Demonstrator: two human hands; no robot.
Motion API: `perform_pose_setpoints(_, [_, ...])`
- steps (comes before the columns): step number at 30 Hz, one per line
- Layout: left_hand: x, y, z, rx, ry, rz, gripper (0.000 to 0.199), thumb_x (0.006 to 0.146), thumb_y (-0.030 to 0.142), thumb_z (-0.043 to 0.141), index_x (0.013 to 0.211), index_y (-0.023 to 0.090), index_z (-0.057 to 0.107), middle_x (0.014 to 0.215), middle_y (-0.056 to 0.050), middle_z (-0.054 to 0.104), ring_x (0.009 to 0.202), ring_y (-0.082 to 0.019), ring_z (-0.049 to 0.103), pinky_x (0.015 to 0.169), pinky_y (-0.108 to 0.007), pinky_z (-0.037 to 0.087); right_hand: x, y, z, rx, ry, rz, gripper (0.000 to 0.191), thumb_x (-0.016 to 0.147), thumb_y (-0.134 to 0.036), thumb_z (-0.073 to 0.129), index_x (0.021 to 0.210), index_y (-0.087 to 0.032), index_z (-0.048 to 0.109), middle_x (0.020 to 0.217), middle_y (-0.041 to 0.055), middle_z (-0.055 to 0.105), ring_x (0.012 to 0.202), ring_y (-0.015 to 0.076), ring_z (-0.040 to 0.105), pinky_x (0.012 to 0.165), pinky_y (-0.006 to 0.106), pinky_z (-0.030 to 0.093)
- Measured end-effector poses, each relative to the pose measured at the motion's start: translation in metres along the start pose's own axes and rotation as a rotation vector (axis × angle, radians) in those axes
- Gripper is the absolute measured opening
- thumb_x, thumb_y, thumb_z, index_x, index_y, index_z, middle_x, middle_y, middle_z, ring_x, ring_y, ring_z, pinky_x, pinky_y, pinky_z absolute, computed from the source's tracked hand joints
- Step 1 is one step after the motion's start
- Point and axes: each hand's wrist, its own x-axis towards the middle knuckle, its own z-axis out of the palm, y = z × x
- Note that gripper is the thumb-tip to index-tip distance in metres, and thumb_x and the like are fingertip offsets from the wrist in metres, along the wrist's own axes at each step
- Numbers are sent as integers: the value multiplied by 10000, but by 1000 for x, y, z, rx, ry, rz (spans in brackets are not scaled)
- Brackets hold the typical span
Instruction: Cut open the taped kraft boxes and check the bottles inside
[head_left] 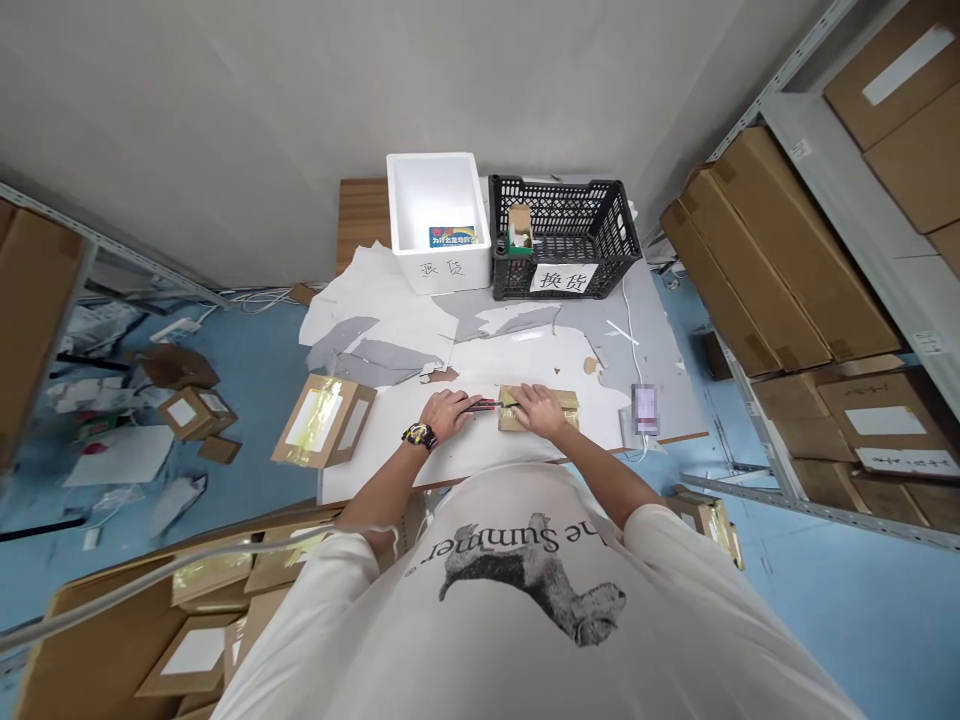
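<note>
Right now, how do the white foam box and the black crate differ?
The white foam box has solid walls, while the black crate has open mesh walls. The foam box holds a colourful printed piece; the crate holds a small cardboard carton. The foam box's characters are written on its wall, the crate's on a white paper sign. Both are open-topped and stand side by side.

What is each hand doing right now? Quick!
Left hand: closed, holding a red-and-black utility knife.
Right hand: open, pressing on a taped cardboard box.
</note>
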Motion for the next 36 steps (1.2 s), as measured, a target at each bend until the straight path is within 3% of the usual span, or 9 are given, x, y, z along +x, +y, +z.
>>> perform_pose_setpoints(2, [-3, -1, 2, -1, -5, 2, 543, 1145, 459, 500, 1653, 370, 670, 1340, -137, 737, 1131, -342, 624, 980, -492, 488, 1, 0, -2, -11, -37, -17, 510, 1173, -403, 561, 1647, -237, 647, 1542, 194, 718, 1247, 362, 690, 1180, 507, 484])
perform_pose_setpoints(5, [-5, 2, 5, -7, -7, -10, 548, 1151, 465, 487, 1661, 363, 661, 1348, -137, 740, 1127, -342, 626, 976, -490, 489, 5, 2, 0, -26, -66, -14, 479, 1149, -254, 542, 1610, -255, 675, 1543, 191, 725, 1222, 351, 719, 1148, 500, 511])
perform_pose_setpoints(9, [-5, 9, 7, -21, 8, -29, 551, 1154, 454, 486, 1670, 357, 651, 1356, -138, 738, 1131, -341, 629, 981, -490, 494, 6, -1, 15, -30, -5, 23, 579, 1091, -100, 485, 1621, -246, 668, 1639, 145, 687, 1413, 353, 661, 1248, 531, 456])
perform_pose_setpoints(16, [-11, 13, 10, -26, -9, -32, 558, 1159, 476, 472, 1682, 372, 636, 1367, -131, 736, 1141, -342, 623, 984, -489, 495, 1, -8, 38, -2, 85, 81, 557, 1111, -141, 481, 1617, -224, 698, 1638, 113, 698, 1471, 345, 641, 1285, 530, 419])
perform_pose_setpoints(24, [-4, -7, 8, -45, 11, 3, 532, 1148, 449, 517, 1657, 388, 659, 1336, -113, 744, 1123, -322, 644, 993, -465, 504, 1, -7, 34, -3, 88, 64, 618, 1060, -95, 505, 1633, -236, 685, 1626, 107, 708, 1447, 332, 648, 1266, 521, 439])
perform_pose_setpoints(29, [0, 0, 9, -39, 11, 10, 547, 1139, 436, 520, 1668, 386, 654, 1342, -124, 742, 1108, -327, 646, 997, -481, 515, -1, -7, 34, -17, 46, 84, 614, 1042, -116, 565, 1632, -234, 688, 1647, 107, 692, 1467, 339, 638, 1288, 510, 419])
perform_pose_setpoints(36, [0, -21, -2, -48, 74, -74, 539, 1138, 437, 515, 1645, 353, 679, 1337, -133, 753, 1122, -337, 677, 1014, -488, 532, 2, -8, 33, 41, 157, 74, 518, 1125, -132, 435, 1505, -225, 775, 1480, 111, 802, 1342, 309, 719, 1232, 496, 492])
